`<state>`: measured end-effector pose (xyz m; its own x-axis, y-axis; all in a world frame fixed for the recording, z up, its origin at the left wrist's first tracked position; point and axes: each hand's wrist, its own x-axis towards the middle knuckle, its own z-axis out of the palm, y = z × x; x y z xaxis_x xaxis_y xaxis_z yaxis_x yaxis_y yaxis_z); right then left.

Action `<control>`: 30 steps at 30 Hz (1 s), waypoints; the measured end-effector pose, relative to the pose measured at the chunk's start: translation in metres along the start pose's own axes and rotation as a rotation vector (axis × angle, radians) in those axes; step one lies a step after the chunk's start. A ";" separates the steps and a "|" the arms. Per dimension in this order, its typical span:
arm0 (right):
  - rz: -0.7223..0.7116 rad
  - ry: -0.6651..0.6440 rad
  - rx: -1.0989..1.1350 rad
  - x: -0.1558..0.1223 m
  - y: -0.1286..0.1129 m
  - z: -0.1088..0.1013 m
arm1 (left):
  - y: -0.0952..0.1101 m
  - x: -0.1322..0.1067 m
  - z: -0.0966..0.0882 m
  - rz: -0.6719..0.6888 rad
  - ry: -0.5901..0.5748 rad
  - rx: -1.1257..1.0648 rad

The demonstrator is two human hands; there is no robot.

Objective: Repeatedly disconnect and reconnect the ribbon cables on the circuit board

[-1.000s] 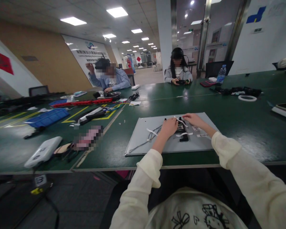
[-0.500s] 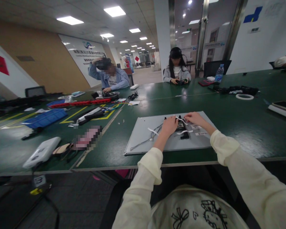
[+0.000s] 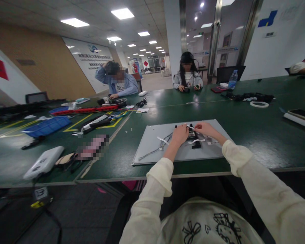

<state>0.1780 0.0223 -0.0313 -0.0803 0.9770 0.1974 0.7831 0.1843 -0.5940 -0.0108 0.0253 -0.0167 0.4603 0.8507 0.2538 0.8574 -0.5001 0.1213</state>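
A grey flat panel (image 3: pixel 152 149) lies on the green table (image 3: pixel 256 135) in front of me. A small dark circuit board (image 3: pixel 193 136) sits on its middle, with white ribbon strips (image 3: pixel 162 140) and thin cables (image 3: pixel 152 153) running off it. My left hand (image 3: pixel 180 134) rests curled at the board's left side, fingers closed on its edge. My right hand (image 3: pixel 205 129) pinches a white strip at the board's top right.
Left of the panel lie a white device (image 3: pixel 44 162), a blue tray (image 3: pixel 47 125) and a red bar (image 3: pixel 86 109). Two people sit across the table, a third at far right. A tape ring (image 3: pixel 259 104), a water bottle (image 3: pixel 232 79) and a flat device (image 3: pixel 301 117) lie on the right.
My hands stay on the board with only small finger movements. My right hand has drawn slightly left. The person at the far left has raised a hand to the head.
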 end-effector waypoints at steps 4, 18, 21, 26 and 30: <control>0.009 0.009 0.039 0.002 0.002 0.004 | 0.000 0.000 -0.001 -0.002 -0.010 0.002; 0.102 0.050 0.216 0.003 0.000 0.006 | -0.001 0.001 0.000 -0.019 -0.019 0.005; 0.162 0.083 0.384 0.002 -0.004 0.008 | -0.001 0.002 0.002 -0.026 -0.015 0.005; 0.161 0.171 0.775 0.001 -0.014 0.007 | -0.001 0.004 0.006 -0.036 -0.009 0.026; 0.090 0.249 1.039 -0.001 -0.023 -0.002 | 0.001 0.004 0.006 -0.041 -0.011 0.023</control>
<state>0.1615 0.0164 -0.0165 0.1711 0.9640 0.2037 -0.1383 0.2282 -0.9637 -0.0068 0.0289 -0.0217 0.4268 0.8724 0.2381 0.8808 -0.4607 0.1094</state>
